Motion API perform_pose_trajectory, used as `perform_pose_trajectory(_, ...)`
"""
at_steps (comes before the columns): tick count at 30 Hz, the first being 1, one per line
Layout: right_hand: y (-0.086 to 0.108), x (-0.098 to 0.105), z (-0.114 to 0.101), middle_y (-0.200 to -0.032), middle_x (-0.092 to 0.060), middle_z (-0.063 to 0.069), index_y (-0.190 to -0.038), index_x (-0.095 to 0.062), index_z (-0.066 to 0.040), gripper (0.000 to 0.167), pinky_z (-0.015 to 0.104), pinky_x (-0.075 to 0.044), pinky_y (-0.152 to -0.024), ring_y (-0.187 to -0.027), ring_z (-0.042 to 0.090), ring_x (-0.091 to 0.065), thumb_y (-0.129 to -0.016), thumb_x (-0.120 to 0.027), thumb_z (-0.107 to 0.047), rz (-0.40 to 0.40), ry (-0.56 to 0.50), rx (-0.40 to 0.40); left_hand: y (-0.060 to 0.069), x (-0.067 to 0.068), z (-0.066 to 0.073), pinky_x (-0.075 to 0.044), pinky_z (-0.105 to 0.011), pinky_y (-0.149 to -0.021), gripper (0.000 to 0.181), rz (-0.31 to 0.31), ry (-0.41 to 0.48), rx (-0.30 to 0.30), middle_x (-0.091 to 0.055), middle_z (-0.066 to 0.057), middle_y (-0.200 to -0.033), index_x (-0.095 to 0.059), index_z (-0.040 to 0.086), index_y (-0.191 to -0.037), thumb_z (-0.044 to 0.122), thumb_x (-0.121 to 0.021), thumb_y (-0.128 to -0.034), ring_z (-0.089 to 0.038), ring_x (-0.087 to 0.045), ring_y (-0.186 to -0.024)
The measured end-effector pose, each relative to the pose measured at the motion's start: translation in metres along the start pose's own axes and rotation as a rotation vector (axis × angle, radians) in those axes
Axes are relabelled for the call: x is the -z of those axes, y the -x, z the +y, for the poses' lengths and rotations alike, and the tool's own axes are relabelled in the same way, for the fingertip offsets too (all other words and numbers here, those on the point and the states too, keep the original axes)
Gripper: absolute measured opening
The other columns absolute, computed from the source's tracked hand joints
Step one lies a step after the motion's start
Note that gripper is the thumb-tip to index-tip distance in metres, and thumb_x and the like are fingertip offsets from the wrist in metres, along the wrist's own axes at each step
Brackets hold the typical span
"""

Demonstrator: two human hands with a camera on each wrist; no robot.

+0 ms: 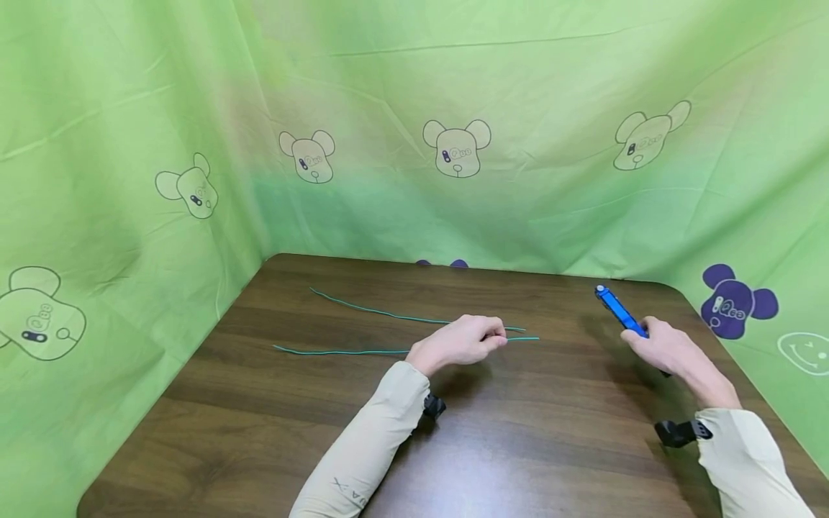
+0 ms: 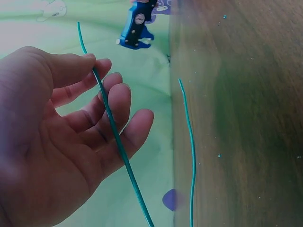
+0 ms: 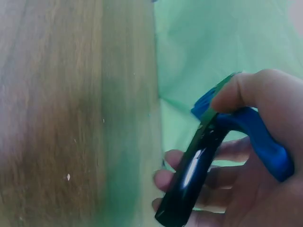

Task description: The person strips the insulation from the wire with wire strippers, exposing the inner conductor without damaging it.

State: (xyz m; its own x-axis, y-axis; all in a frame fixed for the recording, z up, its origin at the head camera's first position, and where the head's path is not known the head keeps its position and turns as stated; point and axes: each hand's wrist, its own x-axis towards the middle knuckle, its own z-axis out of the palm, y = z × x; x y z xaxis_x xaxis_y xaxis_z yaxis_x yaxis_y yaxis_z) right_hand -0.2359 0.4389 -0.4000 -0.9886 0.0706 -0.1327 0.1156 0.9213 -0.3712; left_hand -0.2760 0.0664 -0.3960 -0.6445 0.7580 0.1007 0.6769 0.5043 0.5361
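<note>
My left hand point(image 1: 461, 340) pinches a thin green wire point(image 2: 111, 116) between thumb and index finger, close to one end. The wire's short tip sticks out beyond the fingers, and its long part runs back to the left. A second green wire point(image 1: 382, 311) lies farther back on the table, partly hidden by the left hand in the head view. At the right, my right hand point(image 1: 673, 352) holds a blue wire stripper point(image 1: 619, 309) with a black handle point(image 3: 187, 184). The tool's head points away to the left, clear of both wires.
A brown wooden table point(image 1: 259, 432) carries everything. Its back edge meets a green curtain point(image 1: 518, 86) printed with bear faces, which also closes off both sides. Tiny scraps point(image 2: 219, 155) are scattered on the wood.
</note>
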Motion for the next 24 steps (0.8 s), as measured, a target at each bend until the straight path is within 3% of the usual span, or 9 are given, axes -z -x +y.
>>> perform_pose_trajectory(6, -0.001, -0.002, -0.010, -0.082, -0.055, 0.012, -0.123, -0.043, 0.008, 0.054, 0.032, -0.036, -0.055, -0.071, 0.026, -0.051, -0.098, -0.044, -0.040, 0.115, -0.005, 0.055, 0.002, 0.004, 0.001, -0.041, -0.015, -0.068, 0.019, 0.006, -0.014, -0.001, -0.056, 0.010, -0.082, -0.065, 0.016, -0.104, 0.028, -0.050, -0.1029, -0.002, -0.049, -0.073)
perform_pose_trajectory(15, 0.001, -0.003, -0.019, -0.086, -0.058, 0.012, -0.131, -0.044, 0.005, 0.061, 0.031, -0.037, -0.058, -0.069, 0.021, -0.051, -0.098, -0.052, -0.045, 0.173, -0.037, 0.150, 0.006, 0.009, 0.000, -0.040, -0.015, -0.064, 0.015, 0.036, 0.011, 0.005, -0.051, 0.010, -0.076, -0.062, 0.021, -0.098, 0.028, -0.050, -0.1028, -0.001, -0.046, -0.067)
perform_pose_trajectory(24, 0.001, -0.010, -0.027, -0.097, -0.057, 0.024, -0.133, -0.040, 0.007, 0.050, 0.041, -0.042, -0.063, -0.078, 0.034, -0.054, -0.099, -0.055, -0.027, 0.334, -0.073, 0.258, 0.008, 0.015, -0.001, -0.041, -0.016, -0.064, 0.014, 0.052, 0.018, 0.025, -0.052, 0.010, -0.077, -0.062, 0.022, -0.097, 0.030, -0.051, -0.1025, -0.001, -0.047, -0.068)
